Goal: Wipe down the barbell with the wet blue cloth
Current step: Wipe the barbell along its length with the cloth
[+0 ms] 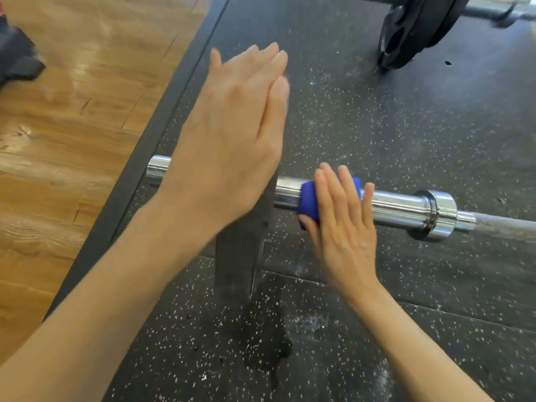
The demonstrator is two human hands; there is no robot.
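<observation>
We are working on the chrome steel barbell (400, 206), which lies across the black speckled rubber gym floor (377, 126) with its smooth sleeve end toward the left and its collar and knurled shaft running off to the right. Our right hand (342, 224) presses the wet blue cloth (309, 200) onto the sleeve: the fingers are straight and laid flat over the top, with the thumb seemingly tucked under the cloth, so the fabric wraps part of the way round the tube and can slide along it. Our left hand (232, 134) is held out above the sleeve with fingers straight and together, holding nothing; it looks slightly blurred, and we cannot tell whether it touches the dark upright weight plate (240, 256) that stands edge-on beneath it on the sleeve. We judge it is there to steady that plate, which props the bar off the floor so the cloth can reach underneath. A dark wet patch (266, 338) on the rubber near the plate's base suggests the cloth is dripping. A second loaded barbell (493, 10) lies well apart at the top, and a glossy wooden platform (72, 126) borders the rubber on the left. The wiping seems under way, with the collar and shaft yet to be reached.
</observation>
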